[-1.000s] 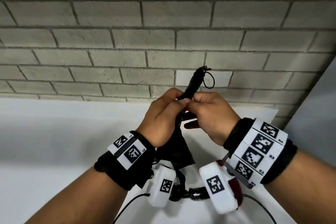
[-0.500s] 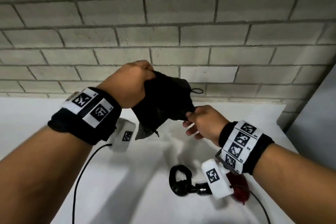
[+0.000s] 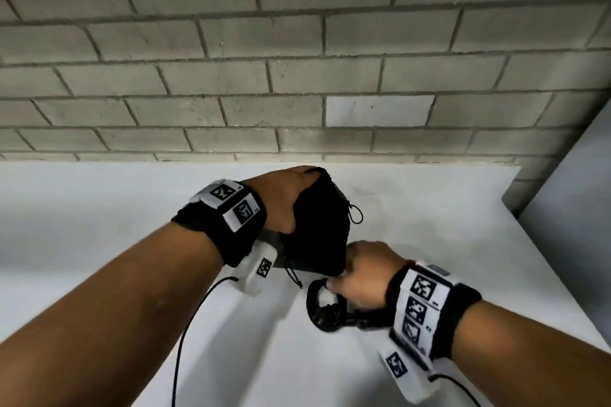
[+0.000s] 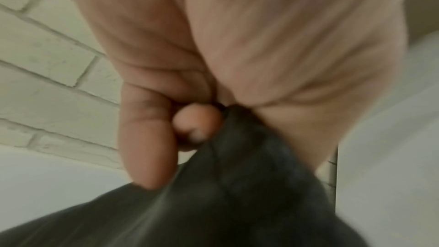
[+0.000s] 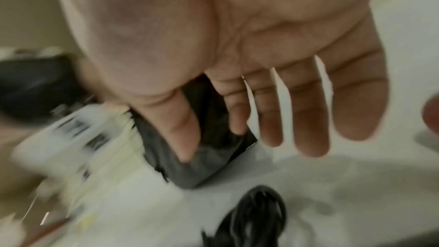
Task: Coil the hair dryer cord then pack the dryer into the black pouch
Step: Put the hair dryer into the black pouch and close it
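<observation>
My left hand [image 3: 291, 195] grips the gathered top of the black pouch [image 3: 317, 235] and holds it just above the white table. In the left wrist view, its curled fingers [image 4: 147, 138] clamp the dark fabric [image 4: 237, 194]. My right hand [image 3: 357, 268] is at the pouch's lower right edge. The right wrist view shows its thumb and forefinger [image 5: 211, 144] pinching the fabric [image 5: 213, 166], with the other fingers straight. The coiled black cord [image 3: 325, 311] lies on the table right under that hand, also seen as a blurred coil [image 5: 256, 213]. My right wrist hides most of the dryer; a dark stub [image 3: 370, 322] shows.
The white table [image 3: 429, 241] ends at a grey brick wall [image 3: 297, 76]. A grey panel [image 3: 578, 208] stands at the right. A thin black cable [image 3: 185, 324] hangs from my left wrist camera down to the near edge.
Both hands have brought the pouch down from in front of the wall to just above the table. My right hand now sits over the coiled cord.
</observation>
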`<control>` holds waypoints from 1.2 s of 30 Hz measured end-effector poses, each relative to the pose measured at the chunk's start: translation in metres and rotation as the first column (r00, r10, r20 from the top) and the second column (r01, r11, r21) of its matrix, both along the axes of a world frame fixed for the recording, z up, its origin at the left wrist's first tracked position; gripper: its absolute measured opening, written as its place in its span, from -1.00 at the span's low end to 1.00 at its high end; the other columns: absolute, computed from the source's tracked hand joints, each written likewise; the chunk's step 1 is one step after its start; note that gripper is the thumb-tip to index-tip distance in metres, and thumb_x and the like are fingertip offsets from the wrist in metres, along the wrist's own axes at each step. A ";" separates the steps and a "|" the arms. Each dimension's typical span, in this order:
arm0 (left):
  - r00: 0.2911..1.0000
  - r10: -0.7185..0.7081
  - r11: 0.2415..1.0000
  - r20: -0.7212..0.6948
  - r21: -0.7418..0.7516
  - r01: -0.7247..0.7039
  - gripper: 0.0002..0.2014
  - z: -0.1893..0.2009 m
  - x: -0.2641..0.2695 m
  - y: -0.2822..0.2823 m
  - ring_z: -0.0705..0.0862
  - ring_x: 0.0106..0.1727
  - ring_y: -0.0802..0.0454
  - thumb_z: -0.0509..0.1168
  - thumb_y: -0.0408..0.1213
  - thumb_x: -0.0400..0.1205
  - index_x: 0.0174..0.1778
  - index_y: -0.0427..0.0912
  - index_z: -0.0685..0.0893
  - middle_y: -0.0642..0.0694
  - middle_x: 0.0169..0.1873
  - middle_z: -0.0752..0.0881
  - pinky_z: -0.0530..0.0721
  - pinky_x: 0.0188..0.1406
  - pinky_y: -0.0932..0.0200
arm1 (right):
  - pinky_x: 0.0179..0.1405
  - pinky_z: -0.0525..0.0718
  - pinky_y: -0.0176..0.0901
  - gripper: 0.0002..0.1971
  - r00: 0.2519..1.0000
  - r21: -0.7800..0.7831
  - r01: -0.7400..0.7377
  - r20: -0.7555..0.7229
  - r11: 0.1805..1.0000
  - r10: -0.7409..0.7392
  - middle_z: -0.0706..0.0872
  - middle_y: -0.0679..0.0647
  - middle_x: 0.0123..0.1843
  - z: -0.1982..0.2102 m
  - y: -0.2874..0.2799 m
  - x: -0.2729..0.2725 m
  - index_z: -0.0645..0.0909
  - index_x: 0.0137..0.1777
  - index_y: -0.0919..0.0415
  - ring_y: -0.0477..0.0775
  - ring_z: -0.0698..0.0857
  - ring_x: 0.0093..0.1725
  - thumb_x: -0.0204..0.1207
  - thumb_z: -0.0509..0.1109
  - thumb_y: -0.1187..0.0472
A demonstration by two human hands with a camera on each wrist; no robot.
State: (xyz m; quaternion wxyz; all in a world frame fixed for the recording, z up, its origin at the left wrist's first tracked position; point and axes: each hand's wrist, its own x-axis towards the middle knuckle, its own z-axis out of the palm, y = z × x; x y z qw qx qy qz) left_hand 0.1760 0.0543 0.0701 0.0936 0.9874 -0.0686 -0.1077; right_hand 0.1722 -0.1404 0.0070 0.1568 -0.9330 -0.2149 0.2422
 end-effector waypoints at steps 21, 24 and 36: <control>0.998 -0.041 0.997 -0.054 -0.074 0.037 -0.18 -0.030 0.006 -0.016 0.44 0.48 -0.01 0.45 -0.38 0.42 0.61 -0.07 0.28 -0.01 0.54 0.41 0.39 0.28 0.26 | -0.16 0.73 0.01 -0.47 0.999 -0.014 -0.017 0.043 1.000 0.018 0.62 -0.08 -0.35 -0.076 -0.071 -0.013 0.53 -0.60 0.08 0.04 0.67 -0.21 0.18 0.35 -0.41; 0.996 -0.062 0.997 -0.058 -0.038 0.060 -0.20 -0.036 0.006 -0.020 0.45 0.47 -0.04 0.48 -0.35 0.39 0.57 -0.13 0.35 -0.04 0.51 0.44 0.46 0.38 0.14 | 0.14 0.71 0.06 -0.40 0.983 -0.198 0.067 0.180 0.978 -0.031 0.49 0.03 0.23 -0.066 -0.074 -0.011 0.56 -0.05 0.04 0.18 0.52 0.27 0.01 0.54 -0.32; 0.996 -0.068 0.996 -0.064 -0.067 0.064 -0.27 -0.049 0.002 -0.023 0.51 0.41 -0.02 0.46 -0.32 0.30 0.45 -0.11 0.45 0.00 0.42 0.51 0.50 0.34 0.14 | -0.37 0.47 -0.09 -0.10 0.871 -0.192 0.443 0.323 0.875 -0.370 0.52 0.21 -0.08 -0.103 -0.077 0.011 0.04 0.69 0.11 0.16 0.59 -0.32 0.40 0.41 0.43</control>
